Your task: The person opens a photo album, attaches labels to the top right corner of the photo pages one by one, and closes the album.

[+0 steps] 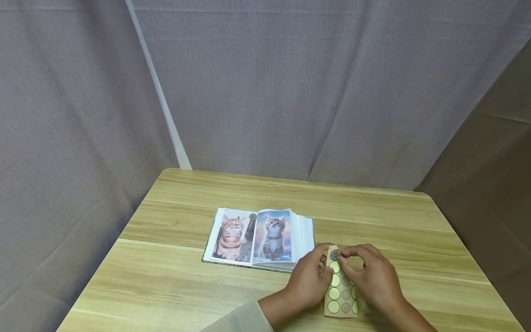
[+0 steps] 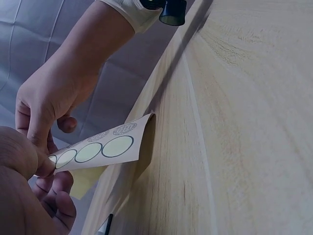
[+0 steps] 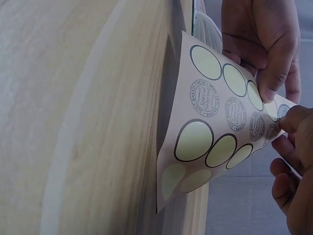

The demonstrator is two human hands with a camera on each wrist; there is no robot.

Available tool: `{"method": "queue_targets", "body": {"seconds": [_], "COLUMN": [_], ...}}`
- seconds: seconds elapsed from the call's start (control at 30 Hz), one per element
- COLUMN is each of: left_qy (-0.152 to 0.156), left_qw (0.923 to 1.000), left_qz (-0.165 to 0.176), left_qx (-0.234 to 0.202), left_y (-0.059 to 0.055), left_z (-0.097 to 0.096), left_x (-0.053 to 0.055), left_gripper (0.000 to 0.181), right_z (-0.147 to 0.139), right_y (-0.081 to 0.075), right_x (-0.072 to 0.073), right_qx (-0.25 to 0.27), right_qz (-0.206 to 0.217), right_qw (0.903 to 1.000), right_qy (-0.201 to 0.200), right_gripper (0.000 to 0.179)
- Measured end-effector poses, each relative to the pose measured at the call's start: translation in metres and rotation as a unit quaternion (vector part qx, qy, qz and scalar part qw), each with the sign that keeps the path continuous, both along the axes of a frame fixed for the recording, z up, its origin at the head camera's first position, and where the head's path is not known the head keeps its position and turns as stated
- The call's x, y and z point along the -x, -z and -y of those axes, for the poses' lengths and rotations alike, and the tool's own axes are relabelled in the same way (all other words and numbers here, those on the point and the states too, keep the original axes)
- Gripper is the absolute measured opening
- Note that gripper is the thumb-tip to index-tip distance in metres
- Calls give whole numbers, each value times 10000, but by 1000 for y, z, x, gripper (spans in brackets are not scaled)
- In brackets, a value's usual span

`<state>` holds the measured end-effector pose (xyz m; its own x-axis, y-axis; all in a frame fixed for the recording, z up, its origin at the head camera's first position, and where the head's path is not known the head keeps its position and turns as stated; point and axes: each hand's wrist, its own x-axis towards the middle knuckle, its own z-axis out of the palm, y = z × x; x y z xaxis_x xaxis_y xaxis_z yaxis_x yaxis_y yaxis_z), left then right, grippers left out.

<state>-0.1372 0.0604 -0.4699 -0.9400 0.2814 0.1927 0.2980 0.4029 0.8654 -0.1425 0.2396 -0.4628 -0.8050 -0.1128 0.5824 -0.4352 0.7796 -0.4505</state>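
A sticker sheet (image 1: 334, 293) with rows of round stickers is held between my two hands, above the table. My left hand (image 1: 308, 280) grips its left edge, with the thumb on the printed face. My right hand (image 1: 376, 275) pinches the far end between thumb and forefinger, right at the edge of a dark round sticker (image 1: 335, 254). In the right wrist view, the sheet (image 3: 193, 139) bows, showing pale yellow circles and grey printed rounds. An open photo album (image 1: 271, 240) with cat pictures lies just left of my hands. A dark round sticker (image 1: 253, 216) sits at the top of its left page.
The wood-grain table (image 1: 166, 276) stretches to both sides of the album. Grey curtains (image 1: 257, 92) hang behind it and at the left. A darker cloth (image 1: 489, 138) hangs at the right.
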Motion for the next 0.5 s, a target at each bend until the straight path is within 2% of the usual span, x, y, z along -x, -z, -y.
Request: {"method": "queue_targets", "body": {"seconds": [0.17, 0.5], "left_qy": [2, 50], "left_qw": [10000, 10000], "left_qz": [-2, -24], "left_qx": [-11, -51], "left_y": [0, 1], "left_z": [0, 0], "left_x": [0, 1], "left_gripper": [54, 54], "right_z": [1, 2], "right_y": [0, 0], "right_x": [-1, -2], "right_qx": [91, 88], "right_qz": [269, 287], "right_qw": [9996, 9995], "right_qy": [88, 93], "right_gripper": [19, 15]}}
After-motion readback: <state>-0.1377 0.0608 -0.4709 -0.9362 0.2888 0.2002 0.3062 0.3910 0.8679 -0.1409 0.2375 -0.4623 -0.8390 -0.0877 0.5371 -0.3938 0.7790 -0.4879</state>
